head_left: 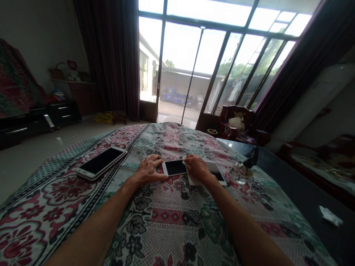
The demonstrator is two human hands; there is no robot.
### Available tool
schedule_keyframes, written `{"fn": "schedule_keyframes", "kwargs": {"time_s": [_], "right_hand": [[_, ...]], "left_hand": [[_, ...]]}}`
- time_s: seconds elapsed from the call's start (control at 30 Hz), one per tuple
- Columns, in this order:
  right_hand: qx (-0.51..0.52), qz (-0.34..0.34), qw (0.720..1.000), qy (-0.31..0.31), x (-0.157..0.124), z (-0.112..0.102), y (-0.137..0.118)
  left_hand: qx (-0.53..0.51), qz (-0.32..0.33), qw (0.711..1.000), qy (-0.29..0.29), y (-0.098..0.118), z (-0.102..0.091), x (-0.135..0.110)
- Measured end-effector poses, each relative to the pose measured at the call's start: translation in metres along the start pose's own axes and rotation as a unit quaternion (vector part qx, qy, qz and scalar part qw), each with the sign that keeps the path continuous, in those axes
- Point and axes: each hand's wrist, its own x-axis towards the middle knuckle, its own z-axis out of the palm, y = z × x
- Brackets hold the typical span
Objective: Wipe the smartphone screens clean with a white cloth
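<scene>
A white smartphone (pixel 174 167) with a dark screen lies flat on the patterned tablecloth in front of me. My left hand (pixel 148 169) steadies its left end, thumb on the near edge and fingers at the far edge. My right hand (pixel 196 168) is closed on a small white wipe (pixel 184 162), its fingertips at the right part of the screen. Beneath and beside that hand lies a flat white sheet or packet (pixel 194 180). Another white phone (pixel 219 175) shows to its right, partly hidden. A larger white phone (pixel 101 162) lies apart on the left, screen up.
The floral tablecloth (pixel 172 207) covers the table. A clear glass-like item with a black top (pixel 249 162) stands at the right. A crumpled white tissue (pixel 331 215) lies on a dark surface (pixel 305 201). Ahead are a wooden chair (pixel 237 122) and glass doors (pixel 188 74).
</scene>
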Motion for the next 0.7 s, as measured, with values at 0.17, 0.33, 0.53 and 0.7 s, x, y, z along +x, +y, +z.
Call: {"fn": "schedule_keyframes", "kwargs": {"time_s": [0.17,0.33,0.53,0.7], "right_hand": [[-0.006,-0.013,0.999,0.041,-0.008,0.008,-0.015],[0.061,-0.123,0.989,0.046,-0.018,0.026,-0.044],[0.113,-0.195,0.972,0.068,-0.028,0.038,-0.057],[0.105,-0.187,0.974,0.074,-0.03,0.036,-0.059]], "left_hand": [[0.01,0.002,1.0,0.009,-0.002,0.002,0.0],[0.005,0.006,1.0,0.008,-0.005,0.002,-0.001],[0.001,0.017,1.0,0.004,-0.005,0.0,-0.004],[0.001,0.01,1.0,0.009,-0.005,0.001,-0.004]]}}
